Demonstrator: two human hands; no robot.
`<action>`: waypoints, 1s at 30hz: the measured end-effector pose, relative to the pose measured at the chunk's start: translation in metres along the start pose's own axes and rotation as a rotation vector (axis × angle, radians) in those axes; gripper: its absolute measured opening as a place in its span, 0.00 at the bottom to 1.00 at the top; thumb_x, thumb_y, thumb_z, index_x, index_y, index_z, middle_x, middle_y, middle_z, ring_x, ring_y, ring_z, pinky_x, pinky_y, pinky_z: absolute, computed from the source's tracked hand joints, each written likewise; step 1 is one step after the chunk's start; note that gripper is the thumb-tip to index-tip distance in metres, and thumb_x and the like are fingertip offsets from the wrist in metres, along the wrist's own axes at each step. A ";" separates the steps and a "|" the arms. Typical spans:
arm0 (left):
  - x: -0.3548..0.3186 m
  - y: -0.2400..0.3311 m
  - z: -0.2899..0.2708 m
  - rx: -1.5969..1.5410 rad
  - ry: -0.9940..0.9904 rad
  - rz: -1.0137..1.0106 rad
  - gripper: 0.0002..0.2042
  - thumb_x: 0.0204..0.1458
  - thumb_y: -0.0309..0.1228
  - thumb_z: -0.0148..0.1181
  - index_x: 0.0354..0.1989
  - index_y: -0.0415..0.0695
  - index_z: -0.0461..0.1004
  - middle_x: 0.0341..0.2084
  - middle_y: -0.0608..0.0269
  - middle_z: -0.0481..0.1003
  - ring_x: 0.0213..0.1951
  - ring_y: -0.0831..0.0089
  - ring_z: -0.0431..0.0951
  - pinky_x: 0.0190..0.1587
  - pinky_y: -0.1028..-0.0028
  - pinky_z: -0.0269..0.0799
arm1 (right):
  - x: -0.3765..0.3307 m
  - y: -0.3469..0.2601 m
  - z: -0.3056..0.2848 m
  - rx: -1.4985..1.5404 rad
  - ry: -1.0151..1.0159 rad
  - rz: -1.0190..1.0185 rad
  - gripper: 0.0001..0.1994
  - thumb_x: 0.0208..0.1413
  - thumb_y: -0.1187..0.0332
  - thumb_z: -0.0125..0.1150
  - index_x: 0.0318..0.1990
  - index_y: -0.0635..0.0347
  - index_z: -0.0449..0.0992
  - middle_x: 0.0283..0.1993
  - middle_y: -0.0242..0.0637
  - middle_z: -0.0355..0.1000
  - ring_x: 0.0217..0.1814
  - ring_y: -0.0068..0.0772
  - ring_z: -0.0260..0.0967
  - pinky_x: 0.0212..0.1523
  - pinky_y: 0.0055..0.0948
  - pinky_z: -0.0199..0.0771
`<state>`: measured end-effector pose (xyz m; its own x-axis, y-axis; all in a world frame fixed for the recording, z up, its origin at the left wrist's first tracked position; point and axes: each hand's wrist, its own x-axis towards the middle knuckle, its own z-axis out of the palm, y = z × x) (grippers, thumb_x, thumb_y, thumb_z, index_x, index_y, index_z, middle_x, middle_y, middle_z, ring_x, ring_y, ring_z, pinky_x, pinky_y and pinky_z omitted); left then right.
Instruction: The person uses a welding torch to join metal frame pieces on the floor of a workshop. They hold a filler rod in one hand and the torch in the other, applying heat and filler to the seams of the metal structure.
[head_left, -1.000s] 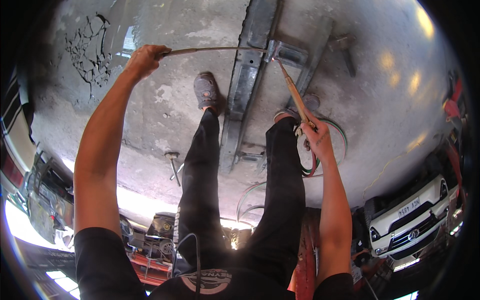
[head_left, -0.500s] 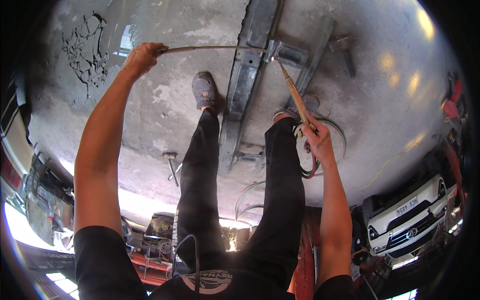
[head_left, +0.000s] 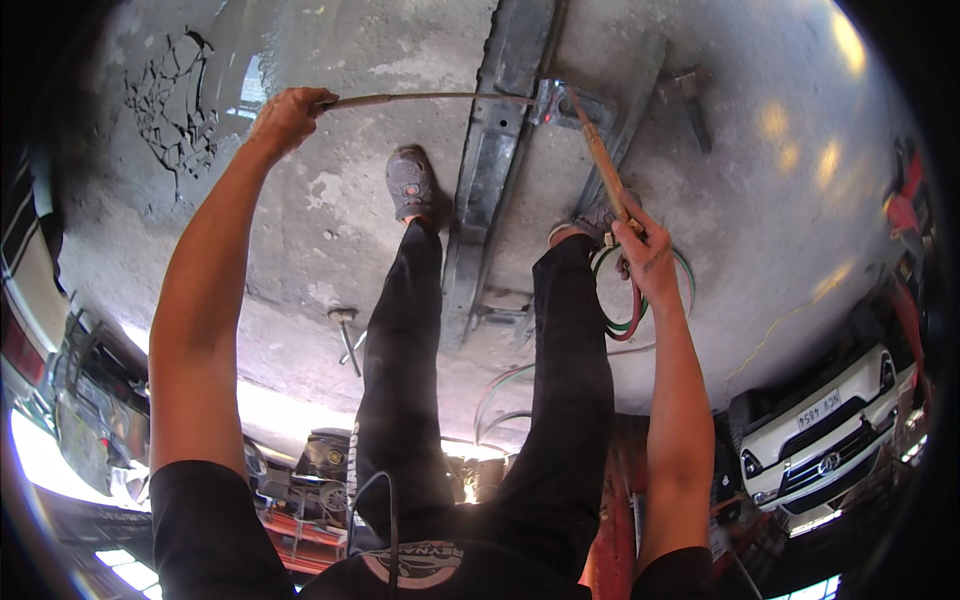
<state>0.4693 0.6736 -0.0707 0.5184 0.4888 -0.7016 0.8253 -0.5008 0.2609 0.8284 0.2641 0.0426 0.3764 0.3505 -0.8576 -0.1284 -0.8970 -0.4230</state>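
My left hand (head_left: 290, 120) is closed around the end of a long thin metal rod (head_left: 430, 96), which reaches right across a dark steel rail (head_left: 490, 150). The rod's far end meets a short crosspiece (head_left: 585, 108) between this rail and a second, narrower rail (head_left: 632, 110). A small red glowing spot shows on the crosspiece near the rod's end. My right hand (head_left: 645, 245) grips a brass gas torch (head_left: 603, 165) by its handle. Its thin tip points at the crosspiece, slightly above the glowing spot; whether it touches cannot be made out.
Red and green hoses (head_left: 640, 315) loop below my right hand. A hammer (head_left: 688, 100) lies right of the narrow rail, and another hammer (head_left: 345, 335) lies left of my legs. My shoe (head_left: 410, 185) stands beside the wide rail. A white vehicle (head_left: 820, 430) is at the lower right.
My right hand has moved slightly up and right, and the torch tip has shifted up, off the joint. The bright spot there has dimmed to red. My left hand has barely moved.
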 end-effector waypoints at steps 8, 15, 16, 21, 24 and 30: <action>-0.045 0.040 -0.022 0.091 0.035 0.117 0.15 0.58 0.22 0.61 0.51 0.49 0.83 0.43 0.54 0.84 0.44 0.54 0.85 0.47 0.58 0.80 | -0.041 -0.014 -0.002 0.027 0.018 0.000 0.31 0.58 0.68 0.66 0.71 0.55 0.72 0.27 0.27 0.68 0.19 0.18 0.64 0.20 0.24 0.66; -0.179 0.056 -0.020 -0.174 0.274 0.122 0.08 0.57 0.28 0.62 0.44 0.48 0.84 0.35 0.50 0.83 0.38 0.47 0.83 0.41 0.53 0.79 | -0.124 -0.027 -0.019 0.002 0.095 -0.025 0.36 0.53 0.73 0.68 0.73 0.56 0.70 0.28 0.28 0.69 0.18 0.19 0.64 0.20 0.24 0.67; -0.200 0.049 -0.014 -0.252 0.294 0.051 0.08 0.58 0.28 0.63 0.44 0.47 0.84 0.33 0.48 0.83 0.37 0.46 0.83 0.41 0.53 0.78 | -0.134 -0.028 -0.020 0.012 0.110 -0.020 0.36 0.53 0.73 0.68 0.73 0.56 0.70 0.28 0.28 0.68 0.18 0.19 0.64 0.20 0.24 0.67; -0.339 -0.001 0.030 -0.502 0.222 -0.344 0.12 0.59 0.35 0.63 0.46 0.44 0.85 0.27 0.46 0.81 0.31 0.51 0.84 0.37 0.58 0.76 | -0.213 -0.038 -0.029 0.017 0.174 -0.060 0.38 0.51 0.76 0.70 0.73 0.56 0.69 0.28 0.25 0.66 0.23 0.16 0.61 0.25 0.22 0.65; -0.414 -0.035 0.047 -0.533 0.162 -0.594 0.16 0.55 0.42 0.66 0.42 0.41 0.86 0.28 0.44 0.82 0.34 0.48 0.84 0.40 0.57 0.77 | -0.268 -0.059 -0.035 0.025 0.256 -0.070 0.37 0.52 0.77 0.71 0.72 0.56 0.70 0.28 0.25 0.65 0.26 0.16 0.61 0.27 0.23 0.65; -0.491 -0.079 0.046 -0.389 0.043 -0.711 0.18 0.53 0.44 0.66 0.41 0.40 0.85 0.37 0.38 0.83 0.46 0.44 0.84 0.49 0.54 0.78 | -0.375 -0.077 -0.049 0.072 0.449 -0.151 0.37 0.54 0.76 0.69 0.74 0.63 0.66 0.29 0.28 0.70 0.22 0.18 0.63 0.23 0.23 0.65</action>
<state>0.1397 0.4402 0.2229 -0.1582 0.6272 -0.7626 0.9751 0.2209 -0.0206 0.7422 0.1883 0.4111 0.7526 0.3102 -0.5809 -0.0992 -0.8187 -0.5657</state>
